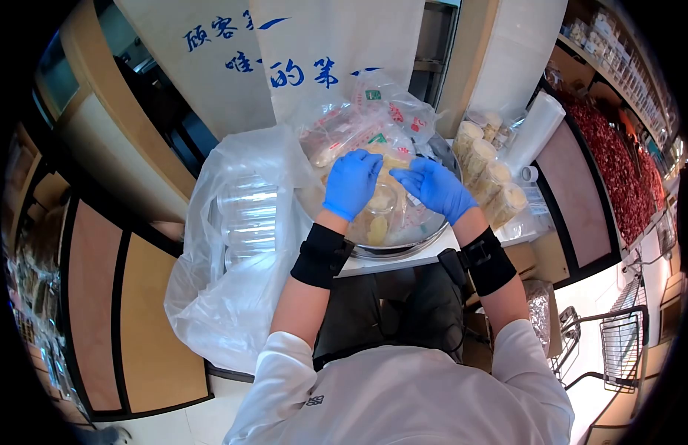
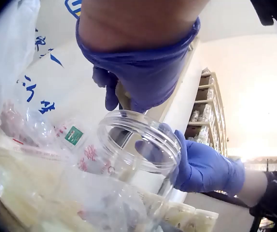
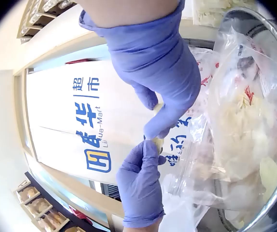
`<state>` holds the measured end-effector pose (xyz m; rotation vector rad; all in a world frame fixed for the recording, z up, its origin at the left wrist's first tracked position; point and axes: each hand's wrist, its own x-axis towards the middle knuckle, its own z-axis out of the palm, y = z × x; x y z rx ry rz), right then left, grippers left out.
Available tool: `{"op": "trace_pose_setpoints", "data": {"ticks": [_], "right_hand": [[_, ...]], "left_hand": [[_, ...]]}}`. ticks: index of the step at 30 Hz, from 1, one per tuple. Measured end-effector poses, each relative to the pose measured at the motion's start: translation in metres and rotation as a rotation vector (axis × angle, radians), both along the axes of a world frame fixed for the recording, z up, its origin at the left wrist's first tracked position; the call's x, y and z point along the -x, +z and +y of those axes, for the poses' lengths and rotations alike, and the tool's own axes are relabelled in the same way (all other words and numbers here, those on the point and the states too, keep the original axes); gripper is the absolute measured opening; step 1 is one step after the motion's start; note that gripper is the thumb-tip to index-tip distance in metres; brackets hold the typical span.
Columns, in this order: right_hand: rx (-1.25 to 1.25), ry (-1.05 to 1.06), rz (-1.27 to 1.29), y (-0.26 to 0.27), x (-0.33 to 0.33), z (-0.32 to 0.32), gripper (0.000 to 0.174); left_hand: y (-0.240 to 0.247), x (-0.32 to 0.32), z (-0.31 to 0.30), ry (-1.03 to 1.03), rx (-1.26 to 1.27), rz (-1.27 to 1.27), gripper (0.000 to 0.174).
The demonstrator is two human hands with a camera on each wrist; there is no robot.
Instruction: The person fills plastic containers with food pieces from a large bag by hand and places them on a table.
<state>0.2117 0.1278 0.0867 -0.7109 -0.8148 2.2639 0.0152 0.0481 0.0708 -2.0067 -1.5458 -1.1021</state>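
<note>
Both hands wear blue gloves and meet above a metal basin (image 1: 411, 251). My left hand (image 1: 353, 184) pinches a pale yellow flat piece (image 3: 158, 142) between thumb and fingers. Pale yellow also shows between the thumb and fingers of my right hand (image 1: 435, 187); I cannot tell if it is the same piece. Below the hands, a clear open jar (image 2: 141, 140) with a threaded rim stands in the basin among plastic bags. A clear bag (image 3: 240, 130) of pale yellow pieces lies there, and a loose pale slice (image 1: 377, 230) sits near the front rim.
At the left, a large plastic bag (image 1: 210, 297) holds rows of clear empty jars (image 1: 249, 222). Several filled jars (image 1: 496, 178) stand right of the basin, beside a plastic roll (image 1: 535, 130). Further right are a bin of red dried goods (image 1: 611, 163) and a shopping cart (image 1: 618, 341).
</note>
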Motion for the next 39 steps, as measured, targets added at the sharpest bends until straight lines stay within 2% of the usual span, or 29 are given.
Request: {"op": "trace_pose_setpoints", "data": {"ticks": [2, 3, 5, 6, 8, 12, 14, 15, 17, 20, 24, 27, 29, 30, 33, 35, 36, 38, 39], "right_hand": [[-0.017, 0.139, -0.002, -0.001, -0.004, 0.000, 0.034], [-0.017, 0.138, -0.002, -0.001, -0.005, -0.001, 0.034], [-0.396, 0.170, -0.138, 0.000, -0.007, -0.004, 0.038], [-0.395, 0.171, -0.137, 0.002, -0.008, -0.007, 0.038], [-0.670, 0.182, -0.240, 0.004, -0.010, -0.012, 0.040], [-0.841, 0.151, -0.264, -0.009, -0.007, -0.002, 0.039], [-0.937, 0.117, -0.352, -0.012, -0.008, 0.003, 0.033], [-0.937, 0.118, -0.351, -0.013, -0.009, 0.005, 0.033], [-0.997, 0.163, -0.358, -0.011, -0.010, 0.008, 0.029], [-0.985, 0.186, -0.338, -0.007, -0.008, 0.005, 0.026], [-0.915, 0.226, -0.348, -0.002, -0.007, 0.002, 0.029], [-0.912, 0.169, -0.321, 0.004, -0.004, -0.008, 0.033], [-0.973, 0.102, -0.412, 0.007, 0.001, -0.011, 0.032], [-0.967, 0.102, -0.412, 0.007, 0.003, -0.011, 0.032], [-1.027, 0.021, -0.493, 0.006, 0.007, -0.010, 0.029], [-1.069, -0.048, -0.470, 0.002, 0.008, -0.010, 0.027], [-1.055, -0.044, -0.472, 0.000, 0.007, -0.009, 0.027], [-1.120, -0.139, -0.482, 0.003, 0.005, -0.009, 0.025], [-1.104, -0.131, -0.485, 0.013, 0.004, -0.015, 0.025]], "left_hand": [[-0.004, -0.001, 0.003, -0.055, -0.013, -0.282, 0.014], [-0.007, -0.001, 0.004, -0.056, -0.012, -0.282, 0.014], [-0.010, -0.001, 0.005, -0.058, 0.061, -0.498, 0.019], [-0.011, 0.000, 0.006, -0.057, 0.062, -0.498, 0.019], [-0.011, 0.004, 0.007, -0.041, 0.193, -0.544, 0.023], [-0.008, 0.009, 0.012, -0.032, 0.301, -0.592, 0.026], [-0.009, 0.012, 0.015, -0.083, 0.500, -0.745, 0.030], [-0.011, 0.013, 0.016, -0.082, 0.500, -0.746, 0.030], [-0.011, 0.016, 0.018, -0.250, 0.597, -0.900, 0.032], [-0.010, 0.014, 0.019, -0.132, 0.574, -0.833, 0.032], [-0.005, 0.013, 0.013, -0.082, 0.579, -0.782, 0.032], [-0.007, 0.013, 0.008, -0.023, 0.487, -0.731, 0.032], [-0.008, 0.012, 0.005, -0.024, 0.343, -0.702, 0.034], [-0.007, 0.012, 0.003, -0.024, 0.349, -0.701, 0.034], [-0.007, 0.011, 0.002, -0.100, 0.370, -0.693, 0.034], [-0.006, 0.009, 0.001, -0.203, 0.343, -0.808, 0.036], [-0.006, 0.008, -0.002, -0.197, 0.356, -0.811, 0.036], [-0.007, 0.006, -0.012, -0.069, 0.329, -0.841, 0.050], [-0.010, 0.006, -0.018, -0.060, 0.344, -0.847, 0.050]]}}
